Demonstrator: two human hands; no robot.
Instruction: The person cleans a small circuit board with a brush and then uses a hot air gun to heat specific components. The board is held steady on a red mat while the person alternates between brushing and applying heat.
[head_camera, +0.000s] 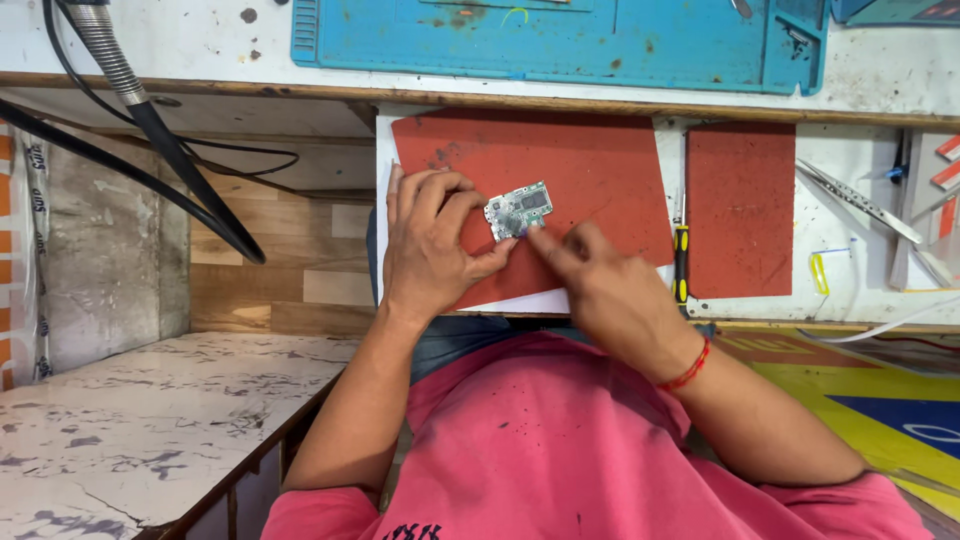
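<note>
**A:** Circuit board (518, 210), head view: a small green board, held above the large red mat (560, 170) near the scene's centre. Your left hand (432, 245) is closed on it, thumb under the near edge and fingers curled over the left end. Your right hand (605, 285) holds nothing; its fingers are pinched narrow, and one fingertip (535, 236) touches the board's near right corner.

**B:** Which way does it lie?

**A:** Its long axis runs left to right, tilted so that the right end sits slightly farther from you. The component face is turned up toward the camera. Which end is the connector end is too small to tell.

**B:** What could go wrong from here?

**A:** In my judgement, the hold is light and only at one end. A hard press by your right fingertip could pivot the board out of the left hand, dropping it onto the mat or off the near edge into your lap. Bare fingers on the components could also smear or stress them.

**B:** And nearby?

**A:** A yellow-and-black screwdriver (680, 262) lies between the large mat and the smaller red mat (740, 210); tweezers (860, 203) lie farther right; a blue work mat (560, 40) lies at the far edge.
</note>
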